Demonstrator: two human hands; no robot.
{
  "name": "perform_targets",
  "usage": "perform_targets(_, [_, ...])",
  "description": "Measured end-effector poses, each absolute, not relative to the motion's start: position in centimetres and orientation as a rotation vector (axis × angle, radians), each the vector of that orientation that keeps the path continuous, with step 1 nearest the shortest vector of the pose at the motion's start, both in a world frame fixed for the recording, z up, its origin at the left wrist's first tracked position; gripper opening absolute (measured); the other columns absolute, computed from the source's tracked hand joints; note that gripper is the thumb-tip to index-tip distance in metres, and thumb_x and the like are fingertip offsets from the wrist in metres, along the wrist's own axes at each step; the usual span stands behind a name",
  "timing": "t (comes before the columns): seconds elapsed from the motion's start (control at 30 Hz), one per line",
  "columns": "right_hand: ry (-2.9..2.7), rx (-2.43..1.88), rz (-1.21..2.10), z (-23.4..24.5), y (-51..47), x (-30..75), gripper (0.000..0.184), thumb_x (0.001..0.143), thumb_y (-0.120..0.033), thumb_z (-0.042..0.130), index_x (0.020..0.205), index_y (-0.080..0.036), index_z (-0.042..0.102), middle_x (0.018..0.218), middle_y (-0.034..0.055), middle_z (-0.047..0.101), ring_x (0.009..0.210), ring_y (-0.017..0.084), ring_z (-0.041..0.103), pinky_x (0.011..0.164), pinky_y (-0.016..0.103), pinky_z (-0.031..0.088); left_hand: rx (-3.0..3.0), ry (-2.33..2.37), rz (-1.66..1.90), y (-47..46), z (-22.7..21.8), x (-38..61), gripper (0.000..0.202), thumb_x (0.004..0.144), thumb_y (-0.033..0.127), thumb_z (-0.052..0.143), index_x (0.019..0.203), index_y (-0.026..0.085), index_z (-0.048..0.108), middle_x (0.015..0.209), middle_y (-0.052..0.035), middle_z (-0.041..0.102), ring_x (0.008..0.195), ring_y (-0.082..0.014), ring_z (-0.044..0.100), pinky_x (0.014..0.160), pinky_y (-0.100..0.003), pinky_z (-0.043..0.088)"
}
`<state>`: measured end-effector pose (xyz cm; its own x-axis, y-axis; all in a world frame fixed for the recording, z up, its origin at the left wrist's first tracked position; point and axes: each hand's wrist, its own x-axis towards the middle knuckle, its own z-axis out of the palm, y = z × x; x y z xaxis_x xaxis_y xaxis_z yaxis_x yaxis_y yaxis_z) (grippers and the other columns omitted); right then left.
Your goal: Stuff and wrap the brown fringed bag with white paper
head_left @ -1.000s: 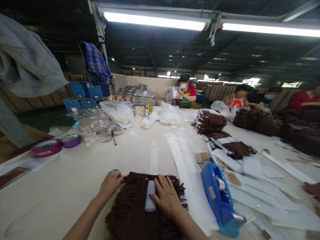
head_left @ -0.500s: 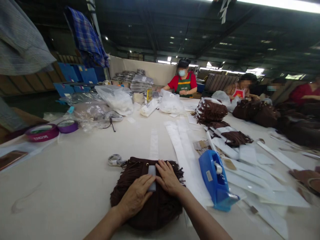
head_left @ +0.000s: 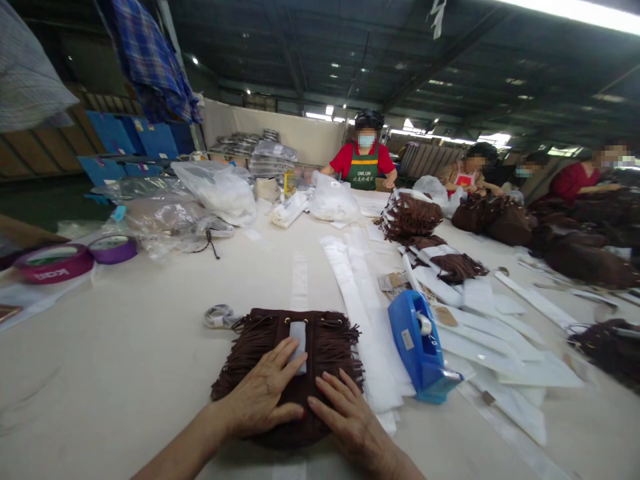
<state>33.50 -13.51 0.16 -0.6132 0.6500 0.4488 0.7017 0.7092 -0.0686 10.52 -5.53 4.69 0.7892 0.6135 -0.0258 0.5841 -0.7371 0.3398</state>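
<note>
While the dark brown fringed suede bag (head_left: 325, 343) lies flat on the pale table (head_left: 125, 360) at lower centre of the frame, the left hand (head_left: 263, 400) rests on it with fingers spread, its fingertips touching a small white foam strip (head_left: 299, 333). The right hand (head_left: 350, 417) lies spread flat on the bag's lower right edge. Just to the right, a blue plastic tape dispenser (head_left: 420, 347) stands on long white strips (head_left: 357, 293). At upper centre, a person in a red shirt and green apron (head_left: 364, 167) is at the table's far end.

Prob. bag-packing workshop: long worktable (head_left: 125, 353) w/ fringed bags (head_left: 410, 217), tape dispenser (head_left: 420, 347), aproned co-workers (head_left: 364, 163), strip lights (head_left: 575, 11).
</note>
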Motion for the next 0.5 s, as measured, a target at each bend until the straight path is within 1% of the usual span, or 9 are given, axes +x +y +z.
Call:
perform_targets(0.07, [-2.468, -1.07, -0.101, 0.1, -13.5, 33.5, 0.048, 0.082, -0.008, 0.041, 0.127, -0.022, 0.046, 0.13, 0.0098, 0.05, 0.129, 0.022, 0.034, 0.101, 0.051, 0.035, 2.609, 0.833, -0.048, -5.8, 5.8, 10.2, 0.1, 0.064, 0.069, 0.058, 0.14, 0.015, 0.021, 0.147, -0.0222, 0.006, 0.134, -0.0369, 0.004, 0.106, -0.056, 0.017])
perform_targets(0.1, [-2.467, -1.082, -0.078, 0.1, -13.5, 33.4, 0.048, 0.081, -0.007, 0.04, 0.126, -0.021, 0.047, 0.13, 0.01, 0.05, 0.129, 0.022, 0.033, 0.101, 0.051, 0.035, 2.593, 0.811, -0.112, -6.0, 6.1, 10.1, 0.108, 0.059, 0.073, 0.059, 0.141, 0.015, 0.019, 0.147, -0.023, 0.001, 0.134, -0.0383, 0.0, 0.106, -0.057, 0.014])
perform_targets(0.17, [-2.456, -1.111, -0.044, 0.3, -13.5, 33.3, 0.051, 0.079, -0.005, 0.039, 0.126, -0.022, 0.048, 0.131, 0.0097, 0.049, 0.13, 0.021, 0.032, 0.102, 0.051, 0.034, 2.583, 0.799, -0.174, -6.4, 6.4, 10.2, 0.111, 0.057, 0.074, 0.059, 0.141, 0.016, 0.016, 0.146, -0.0234, -0.006, 0.133, -0.0393, -0.005, 0.105, -0.06, 0.01])
perform_targets(0.27, [-2.447, -1.15, -0.036, 0.4, -13.5, 33.3, 0.056, 0.076, -0.003, 0.039, 0.128, -0.023, 0.046, 0.132, 0.0084, 0.048, 0.13, 0.021, 0.031, 0.103, 0.05, 0.032, 2.617, 0.86, -0.173, -7.0, 5.9, 10.6, 0.113, 0.054, 0.068, 0.066, 0.141, 0.017, 0.015, 0.145, -0.0234, -0.007, 0.132, -0.0397, -0.007, 0.104, -0.062, 0.007])
perform_targets(0.37, [-2.402, -1.161, -0.171, 0.0, -14.0, 32.7, 0.056, 0.076, -0.009, 0.043, 0.131, -0.017, 0.041, 0.131, 0.0133, 0.048, 0.128, 0.027, 0.034, 0.1, 0.056, 0.033, 2.644, 0.932, -0.181, -7.2, 5.2, 10.9, 0.119, 0.047, 0.058, 0.075, 0.141, 0.018, 0.014, 0.145, -0.0231, -0.006, 0.133, -0.0389, -0.006, 0.105, -0.061, 0.007])
perform_targets(0.4, [-2.372, -1.136, -0.245, -0.4, -14.5, 32.3, 0.055, 0.077, -0.011, 0.046, 0.132, -0.017, 0.04, 0.128, 0.0143, 0.051, 0.126, 0.029, 0.038, 0.099, 0.057, 0.035, 2.648, 0.937, -0.18, -7.3, 5.1, 11.0, 0.119, 0.047, 0.054, 0.077, 0.141, 0.019, 0.014, 0.146, -0.0227, -0.005, 0.133, -0.0385, -0.005, 0.105, -0.06, 0.008])
perform_targets(0.43, [-2.342, -1.1, -0.306, -0.9, -15.1, 31.8, 0.052, 0.078, -0.013, 0.048, 0.13, -0.018, 0.042, 0.123, 0.0132, 0.056, 0.121, 0.029, 0.045, 0.097, 0.056, 0.038, 2.654, 0.934, -0.175, -7.3, 4.9, 11.0, 0.117, 0.047, 0.051, 0.077, 0.142, 0.02, 0.014, 0.146, -0.0224, -0.005, 0.133, -0.0381, -0.005, 0.105, -0.06, 0.008])
perform_targets(0.47, [-2.319, -1.067, -0.336, -1.4, -15.8, 31.2, 0.048, 0.08, -0.014, 0.05, 0.127, -0.022, 0.046, 0.115, 0.0099, 0.062, 0.114, 0.027, 0.052, 0.095, 0.052, 0.043, 2.664, 0.935, -0.164, -7.3, 4.8, 11.0, 0.115, 0.049, 0.047, 0.076, 0.142, 0.021, 0.013, 0.146, -0.022, -0.004, 0.133, -0.0378, -0.004, 0.105, -0.06, 0.008])
perform_targets(0.5, [-2.316, -1.052, -0.314, -2.0, -16.5, 30.6, 0.043, 0.081, -0.014, 0.051, 0.122, -0.029, 0.05, 0.107, 0.0047, 0.066, 0.105, 0.023, 0.059, 0.091, 0.046, 0.048, 2.678, 0.943, -0.149, -7.3, 4.7, 11.0, 0.112, 0.051, 0.043, 0.075, 0.142, 0.021, 0.013, 0.146, -0.0215, -0.004, 0.133, -0.0372, -0.004, 0.105, -0.06, 0.007])
